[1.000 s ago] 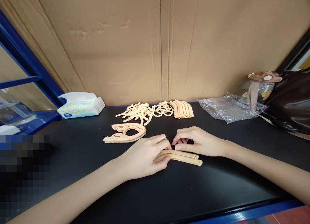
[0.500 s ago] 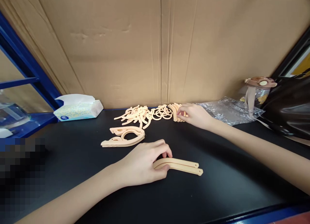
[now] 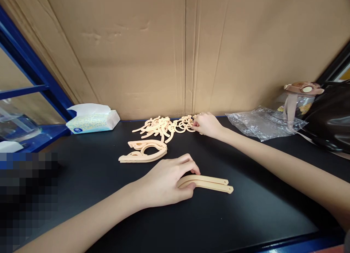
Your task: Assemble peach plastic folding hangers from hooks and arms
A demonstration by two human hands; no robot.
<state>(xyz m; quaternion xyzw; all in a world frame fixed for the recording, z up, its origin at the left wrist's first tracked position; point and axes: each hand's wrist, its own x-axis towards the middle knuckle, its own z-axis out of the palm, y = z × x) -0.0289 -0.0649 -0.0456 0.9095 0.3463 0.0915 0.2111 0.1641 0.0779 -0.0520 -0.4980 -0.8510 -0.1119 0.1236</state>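
My left hand (image 3: 175, 181) is closed on two curved beige hanger arms (image 3: 216, 183), lying side by side with their holed ends pointing right. Farther back, my right hand (image 3: 207, 124) has its fingertips drawn together over the stack of curved arms, which it mostly covers; what is between those fingers is hidden. Just left of it lie several beige hooks (image 3: 182, 127), and beyond them a loose pile of curved pieces (image 3: 157, 127). Folded beige hangers (image 3: 155, 158) rest one on another behind my left hand.
A tissue pack (image 3: 93, 119) stands at the back left. Crumpled clear plastic (image 3: 259, 123) and a lidded bottle (image 3: 302, 99) are at the back right, beside a black bag (image 3: 330, 118). Cardboard (image 3: 142, 63) walls off the rear of the black table (image 3: 246, 220).
My right hand has shifted slightly left and back, now covering most of the arm stack. My left hand keeps its hold on the two arms. The whole view has moved slightly.
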